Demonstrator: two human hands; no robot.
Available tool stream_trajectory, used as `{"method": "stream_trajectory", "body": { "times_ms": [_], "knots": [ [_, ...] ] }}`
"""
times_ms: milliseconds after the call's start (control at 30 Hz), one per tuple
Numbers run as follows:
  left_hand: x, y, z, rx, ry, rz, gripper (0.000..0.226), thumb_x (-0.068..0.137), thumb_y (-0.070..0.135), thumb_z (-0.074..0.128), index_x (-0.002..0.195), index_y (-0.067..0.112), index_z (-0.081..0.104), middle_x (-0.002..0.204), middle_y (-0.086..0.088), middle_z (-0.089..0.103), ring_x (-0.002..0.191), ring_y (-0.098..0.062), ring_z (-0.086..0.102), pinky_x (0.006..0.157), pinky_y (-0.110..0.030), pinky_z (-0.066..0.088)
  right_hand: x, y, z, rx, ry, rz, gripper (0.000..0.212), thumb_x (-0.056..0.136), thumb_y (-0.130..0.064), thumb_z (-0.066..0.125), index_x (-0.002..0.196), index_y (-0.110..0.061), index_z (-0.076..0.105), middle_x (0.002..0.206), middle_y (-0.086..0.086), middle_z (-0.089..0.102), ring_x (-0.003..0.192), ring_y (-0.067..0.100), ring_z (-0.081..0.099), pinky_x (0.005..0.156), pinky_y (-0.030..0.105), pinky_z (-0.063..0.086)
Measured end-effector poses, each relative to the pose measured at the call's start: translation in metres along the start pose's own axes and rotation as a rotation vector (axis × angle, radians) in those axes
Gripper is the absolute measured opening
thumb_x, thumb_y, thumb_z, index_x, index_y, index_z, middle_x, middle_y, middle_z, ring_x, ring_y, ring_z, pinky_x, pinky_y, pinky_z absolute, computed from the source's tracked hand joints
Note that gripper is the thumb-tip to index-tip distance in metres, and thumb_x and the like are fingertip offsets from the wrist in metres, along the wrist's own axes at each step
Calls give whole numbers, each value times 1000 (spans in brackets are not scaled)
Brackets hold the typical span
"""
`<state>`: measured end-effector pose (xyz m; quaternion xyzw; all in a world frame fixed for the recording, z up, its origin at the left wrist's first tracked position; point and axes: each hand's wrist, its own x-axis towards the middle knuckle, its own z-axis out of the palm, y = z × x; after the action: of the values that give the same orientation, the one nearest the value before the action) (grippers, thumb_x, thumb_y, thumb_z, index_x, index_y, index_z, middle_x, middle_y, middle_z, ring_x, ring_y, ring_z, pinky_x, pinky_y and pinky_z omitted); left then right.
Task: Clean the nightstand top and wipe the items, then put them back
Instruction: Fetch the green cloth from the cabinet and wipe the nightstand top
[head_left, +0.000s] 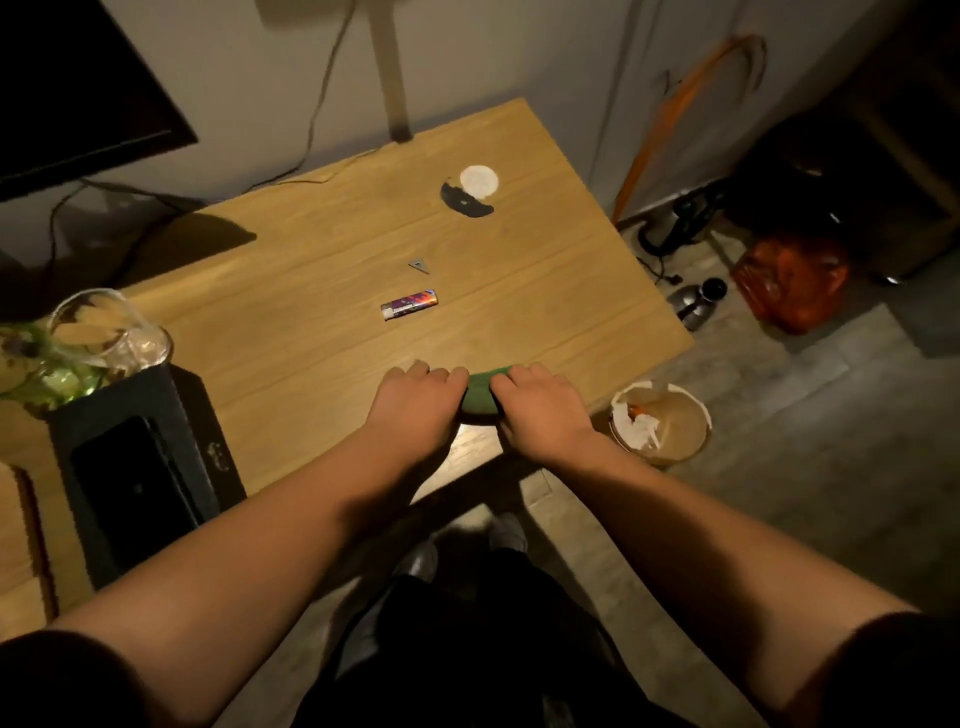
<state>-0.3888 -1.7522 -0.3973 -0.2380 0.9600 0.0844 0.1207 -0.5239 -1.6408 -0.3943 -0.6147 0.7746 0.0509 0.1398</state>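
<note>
Both hands (415, 402) gripping green cloth (480, 395) between them

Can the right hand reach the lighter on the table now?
Probably yes. The lighter lies on bare wood straight ahead of the right hand, nothing between them. But that hand holds the green cloth together with the left hand.

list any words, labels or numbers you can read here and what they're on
No text here can be read.
Lighter on the nightstand top: colourful printed wrap, lettering too blurred to read.
Black box at the left: small pale mark on its side, too small to read.
Green cloth under both hands: no print visible.
</note>
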Motion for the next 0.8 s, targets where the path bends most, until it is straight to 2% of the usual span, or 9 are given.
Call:
{"method": "stream_trajectory", "body": {
  "times_ms": [133,200,300,367,500,633,733,800],
  "knots": [
    [3,9,-18,30,29,178,32,81,23,58,110,23,45,107,-2,62,101,-27,52,71,-36,35,-40,2,-4,46,115,163,30,81,-23,60,109,-19,52,103,5,56,96,27,52,72,38,45],
    [4,22,-24,38,69,297,33,81,23,59,112,23,47,108,-2,62,102,-28,51,73,-37,39,-68,7,-1,82,168,262,31,82,-23,61,112,-19,55,104,5,56,99,27,52,75,39,47],
    [0,51,-32,-13,49,484,33,83,20,59,114,20,48,109,-6,60,104,-30,53,78,-41,45,-117,6,5,270,243,447,33,82,-18,61,115,-20,56,106,3,53,99,26,55,76,42,51],
    [-6,82,-34,-42,17,622,33,83,14,58,114,18,47,109,-9,57,98,-32,56,71,-40,44,-160,2,13,376,299,579,35,82,-15,61,116,-22,54,109,1,50,95,26,58,74,44,53],
    [-28,156,-34,-13,-23,857,33,83,12,58,114,18,45,110,-8,54,91,-32,60,59,-37,39,-253,-4,39,448,401,759,36,81,-9,62,114,-21,53,111,-1,45,90,24,57,71,47,53],
    [-68,245,-23,13,-71,1098,35,85,17,60,113,24,42,112,-5,54,87,-26,60,59,-37,46,-357,-22,68,474,514,983,35,82,-7,59,110,-27,52,111,-6,47,90,18,55,71,39,52],
    [-108,320,-9,0,-160,1297,31,85,24,59,113,25,44,109,-4,56,86,-25,59,62,-35,45,-443,-42,89,504,528,1148,35,80,-5,57,111,-21,55,110,3,58,98,26,57,77,45,50],
    [-144,375,5,6,-213,1411,27,86,28,57,110,25,45,105,-5,59,84,-26,60,63,-33,44,-506,-64,103,501,555,1262,38,78,-4,57,114,-17,58,112,7,61,101,28,57,81,44,49]
  ]
}}
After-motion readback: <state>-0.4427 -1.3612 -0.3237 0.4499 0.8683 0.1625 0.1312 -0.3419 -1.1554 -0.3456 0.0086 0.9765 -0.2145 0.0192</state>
